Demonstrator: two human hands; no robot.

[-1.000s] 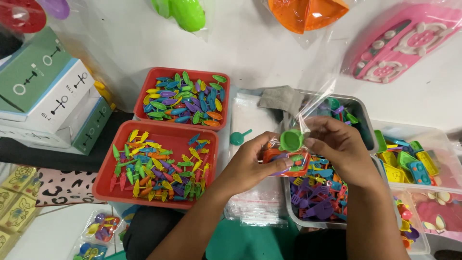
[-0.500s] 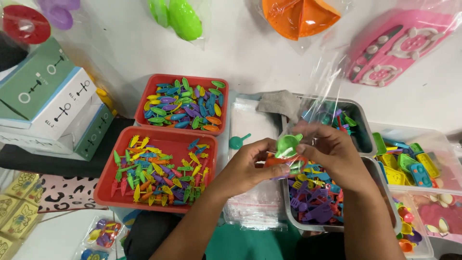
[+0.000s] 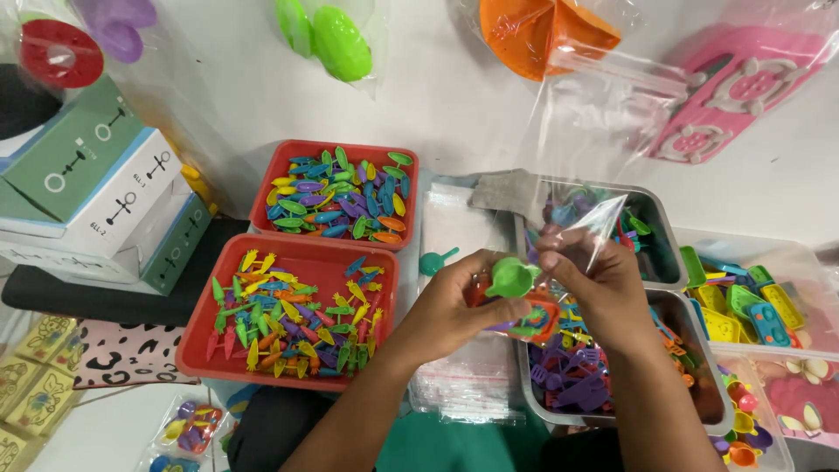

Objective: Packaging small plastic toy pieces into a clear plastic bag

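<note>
Just right of the frame's centre, a green scoop-shaped toy piece (image 3: 512, 276) is pinched in the left hand (image 3: 454, 306). Directly right of it, touching, a clear plastic bag (image 3: 587, 229) is pinched open by the right hand (image 3: 599, 284). Behind, grey trays (image 3: 660, 229) of coloured pieces rest on the desk (image 3: 437, 96).

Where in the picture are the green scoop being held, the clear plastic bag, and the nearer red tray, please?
green scoop (image 3: 511, 277): head view, on its rounded bowl.
clear plastic bag (image 3: 594, 218): head view, on the open upper part of the film.
nearer red tray (image 3: 288, 248): head view, on its far rim.
</note>
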